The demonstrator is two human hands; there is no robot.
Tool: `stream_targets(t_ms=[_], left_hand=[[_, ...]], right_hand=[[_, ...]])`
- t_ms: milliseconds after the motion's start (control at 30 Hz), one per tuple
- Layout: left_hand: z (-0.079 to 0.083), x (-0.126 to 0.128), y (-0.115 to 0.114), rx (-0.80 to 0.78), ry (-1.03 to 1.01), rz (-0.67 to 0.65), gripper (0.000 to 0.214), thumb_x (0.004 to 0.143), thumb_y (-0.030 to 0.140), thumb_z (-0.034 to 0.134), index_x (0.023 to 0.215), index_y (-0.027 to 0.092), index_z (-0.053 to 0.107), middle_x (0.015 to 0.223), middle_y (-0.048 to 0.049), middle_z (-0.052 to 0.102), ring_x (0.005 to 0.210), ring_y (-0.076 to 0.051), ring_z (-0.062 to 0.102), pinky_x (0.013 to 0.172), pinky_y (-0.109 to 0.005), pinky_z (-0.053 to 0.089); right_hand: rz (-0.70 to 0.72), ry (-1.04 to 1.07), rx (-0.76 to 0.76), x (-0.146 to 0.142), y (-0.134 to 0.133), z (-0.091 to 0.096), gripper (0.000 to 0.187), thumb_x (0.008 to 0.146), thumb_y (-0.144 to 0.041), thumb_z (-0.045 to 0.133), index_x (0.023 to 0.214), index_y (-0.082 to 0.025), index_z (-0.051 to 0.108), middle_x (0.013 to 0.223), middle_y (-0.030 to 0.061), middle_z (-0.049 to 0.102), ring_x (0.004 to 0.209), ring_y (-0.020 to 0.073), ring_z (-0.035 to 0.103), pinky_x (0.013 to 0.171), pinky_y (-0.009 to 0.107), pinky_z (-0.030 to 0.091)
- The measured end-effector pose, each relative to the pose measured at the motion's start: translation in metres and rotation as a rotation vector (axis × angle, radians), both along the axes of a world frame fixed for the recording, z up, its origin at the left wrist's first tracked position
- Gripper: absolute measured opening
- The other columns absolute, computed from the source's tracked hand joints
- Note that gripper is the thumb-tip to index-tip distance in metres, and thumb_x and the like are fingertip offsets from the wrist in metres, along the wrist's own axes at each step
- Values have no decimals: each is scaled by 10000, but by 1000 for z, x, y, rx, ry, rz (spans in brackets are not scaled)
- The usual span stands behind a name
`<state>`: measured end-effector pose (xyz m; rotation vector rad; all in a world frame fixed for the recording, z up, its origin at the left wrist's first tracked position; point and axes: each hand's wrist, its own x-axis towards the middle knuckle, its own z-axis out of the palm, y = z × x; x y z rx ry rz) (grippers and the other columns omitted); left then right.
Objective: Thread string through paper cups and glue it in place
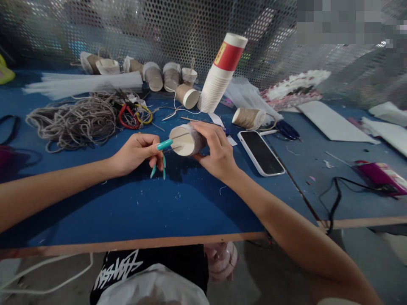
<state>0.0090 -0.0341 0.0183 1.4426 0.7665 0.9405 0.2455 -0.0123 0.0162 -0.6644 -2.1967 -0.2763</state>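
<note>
My right hand (218, 148) is wrapped round the side of a paper cup (182, 144) lying on its side. Grey cord covers the cup's wall, and its pale round end faces left. At that end my left hand (144, 152), with long turquoise nails, pinches a thin grey cord (180, 136) between thumb and forefinger. The cord runs across the cup's face; where it is fixed is hidden. Left of the hands lies a loose heap of grey cord (79, 120), with red-and-yellow-handled scissors (129, 118) at its right side.
A leaning stack of paper cups (216, 82) stands behind my hands. Several cord-wrapped cups (153, 77) line the mesh panel (190, 25). To the right are a phone (262, 152), another wrapped cup (248, 118), a white board (337, 120) and a purple packet (383, 176) with a black cable.
</note>
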Motion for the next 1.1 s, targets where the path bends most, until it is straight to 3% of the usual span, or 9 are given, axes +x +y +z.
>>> stream_targets(t_ms=[133, 233, 333, 433, 533, 633, 767, 900, 1100], left_hand=[[0, -6, 1, 184, 81, -50, 457, 808, 586, 659, 771, 130, 646, 502, 5, 607, 414, -107, 587, 399, -180, 474], [0, -14, 6, 513, 183, -51, 440, 798, 558, 686, 945, 143, 697, 600, 8, 614, 472, -76, 573, 456, -158, 489], [-3, -20, 13, 888, 242, 40, 362, 745, 482, 767, 946, 181, 736, 759, -12, 619, 561, -61, 565, 517, -159, 520], [-5, -21, 16, 1059, 256, 96, 255, 733, 400, 800, 892, 207, 752, 919, -45, 647, 686, -89, 622, 611, -198, 580], [-3, -19, 13, 1104, 228, 24, 116, 785, 270, 769, 870, 194, 750, 950, -66, 700, 795, -128, 686, 721, -228, 608], [0, -17, 8, 1031, 196, -65, 76, 803, 189, 744, 878, 176, 741, 884, -65, 750, 782, -130, 723, 748, -198, 604], [1, -17, 7, 918, 172, -76, 49, 804, 230, 747, 819, 185, 734, 768, -41, 761, 689, -128, 730, 657, -171, 588], [1, -17, 8, 857, 180, -70, 157, 837, 317, 713, 758, 181, 725, 717, -43, 752, 649, -124, 717, 615, -179, 567], [1, -16, 8, 892, 193, -61, 225, 868, 351, 672, 731, 176, 709, 667, -37, 736, 594, -106, 682, 585, -184, 538]], right_hand=[[-3, 9, -11, 2, 2, 0, 555, 845, -234, 654, 1344, -244, 412, 1272, 104, 628, 1198, 283, 588, 986, 489, 509], [2, 27, -4, 4, 2, 0, 558, 841, -273, 668, 1339, -241, 420, 1261, 106, 633, 1184, 285, 596, 980, 486, 513], [21, 30, 22, 4, 0, 2, 562, 832, -261, 684, 1329, -240, 422, 1243, 108, 641, 1160, 275, 611, 954, 466, 530], [41, 26, 31, 3, -1, 2, 572, 836, -265, 685, 1336, -248, 410, 1240, 105, 643, 1157, 272, 614, 946, 463, 533], [63, 25, 24, 2, -2, 1, 567, 848, -287, 678, 1343, -245, 405, 1246, 105, 642, 1164, 267, 612, 955, 458, 528], [73, 27, 20, 1, -2, 1, 550, 854, -288, 672, 1337, -235, 415, 1252, 109, 638, 1171, 261, 607, 963, 452, 526], [78, 28, 20, 0, -3, 1, 538, 860, -283, 664, 1336, -229, 421, 1247, 112, 639, 1164, 261, 610, 959, 457, 530], [79, 21, 14, 1, -3, 1, 558, 865, -301, 658, 1358, -233, 406, 1260, 113, 631, 1171, 267, 604, 964, 464, 526], [72, -21, 74, 1, -3, 2, 571, 882, -308, 631, 1386, -220, 378, 1255, 126, 631, 1180, 273, 600, 959, 466, 522]])
